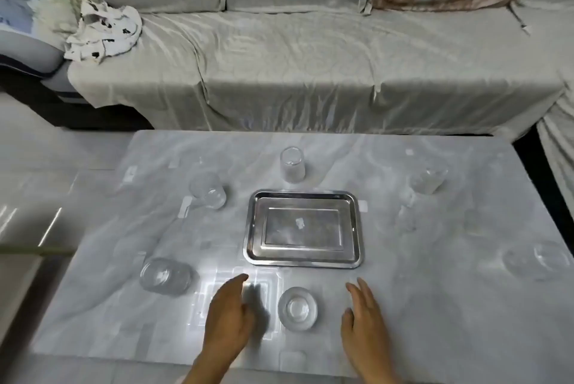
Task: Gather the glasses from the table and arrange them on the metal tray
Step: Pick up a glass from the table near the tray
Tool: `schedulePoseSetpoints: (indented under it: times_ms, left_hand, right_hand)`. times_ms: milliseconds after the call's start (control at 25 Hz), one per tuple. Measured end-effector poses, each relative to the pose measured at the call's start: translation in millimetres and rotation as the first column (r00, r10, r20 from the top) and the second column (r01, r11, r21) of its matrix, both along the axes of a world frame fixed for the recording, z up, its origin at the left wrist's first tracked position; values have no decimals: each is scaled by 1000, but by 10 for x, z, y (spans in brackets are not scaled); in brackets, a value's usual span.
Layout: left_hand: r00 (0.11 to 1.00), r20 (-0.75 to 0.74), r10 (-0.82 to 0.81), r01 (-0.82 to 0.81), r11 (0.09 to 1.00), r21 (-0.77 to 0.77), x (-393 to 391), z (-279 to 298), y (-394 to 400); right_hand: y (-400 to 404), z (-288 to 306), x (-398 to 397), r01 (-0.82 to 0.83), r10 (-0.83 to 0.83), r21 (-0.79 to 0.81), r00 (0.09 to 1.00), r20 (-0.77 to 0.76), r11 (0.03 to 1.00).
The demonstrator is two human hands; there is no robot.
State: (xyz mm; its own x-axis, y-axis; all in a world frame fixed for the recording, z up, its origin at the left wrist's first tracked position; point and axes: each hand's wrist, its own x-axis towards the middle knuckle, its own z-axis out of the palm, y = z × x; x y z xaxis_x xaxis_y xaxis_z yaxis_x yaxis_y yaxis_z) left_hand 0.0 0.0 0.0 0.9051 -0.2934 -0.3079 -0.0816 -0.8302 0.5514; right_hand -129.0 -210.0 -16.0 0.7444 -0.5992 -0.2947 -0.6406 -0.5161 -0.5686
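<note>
A rectangular metal tray (302,261) lies in the middle of the marble table with nothing on it. Several clear glasses stand around it: one behind the tray (292,165), one at the back left (208,191), one at the front left (165,275), one at the back right (428,181), one at the far right (539,259) and one just in front of the tray (297,308). My left hand (228,315) hovers left of that nearest glass, fingers apart, holding nothing. My right hand (365,313) hovers to its right, likewise empty.
The grey marble table (435,306) has its front edge just below my wrists. A cloth-covered sofa (295,73) runs along the far side, with a crumpled white cloth (104,32) on its left end. Pale floor lies to the left.
</note>
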Motion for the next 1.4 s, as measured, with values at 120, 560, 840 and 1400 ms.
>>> schedulePoseSetpoints:
  times_ms: [120,560,840,1400]
  left_hand:
    - [987,158,31,-41,998,57,-112,-575,-32]
    - [886,438,-152,105,986,130,-197,-1631,199]
    - [917,375,-137,113,990,86,-282,-1392,189]
    - [953,39,300,-270,901,-340,905,-1111,-158]
  right_hand:
    - [96,-483,-19,95,-71,-150,985,156,984]
    - [185,-1469,-107,-107,195,-458,969,148,882]
    - [187,-1247,-249,-140,197,-286,964,181,948]
    - [515,-796,255,-96,-130,321,780,612,942]
